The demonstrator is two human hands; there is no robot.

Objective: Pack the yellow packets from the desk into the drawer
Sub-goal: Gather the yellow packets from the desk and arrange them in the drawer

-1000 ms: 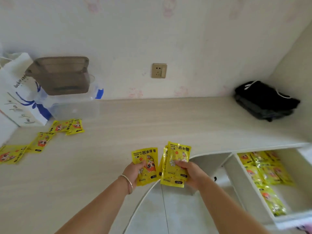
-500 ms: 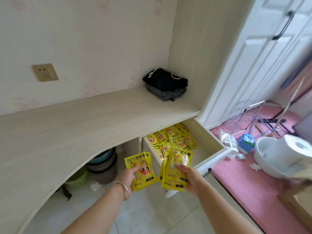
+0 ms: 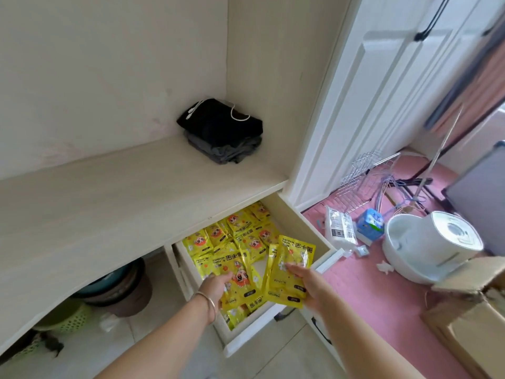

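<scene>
The white drawer (image 3: 297, 220) under the desk's right end stands pulled out, and several yellow packets (image 3: 240, 231) lie across its floor. My left hand (image 3: 214, 287) grips one yellow packet (image 3: 235, 272) over the drawer's front half. My right hand (image 3: 307, 283) holds a small stack of yellow packets (image 3: 289, 265), fanned upright above the drawer's front right corner. Both hands hover just over the packets inside.
The pale wood desk (image 3: 109, 203) carries a folded black and grey bundle (image 3: 222, 132) in its far corner. Below the desk stand stacked basins (image 3: 120, 285) and a green basket (image 3: 71, 315). On the pink mat to the right are a white appliance (image 3: 431, 247), cartons and wire racks.
My view has swung from the desk's left side to the open drawer. Both hands carried their packets rightward and down, and now hold them over the drawer.
</scene>
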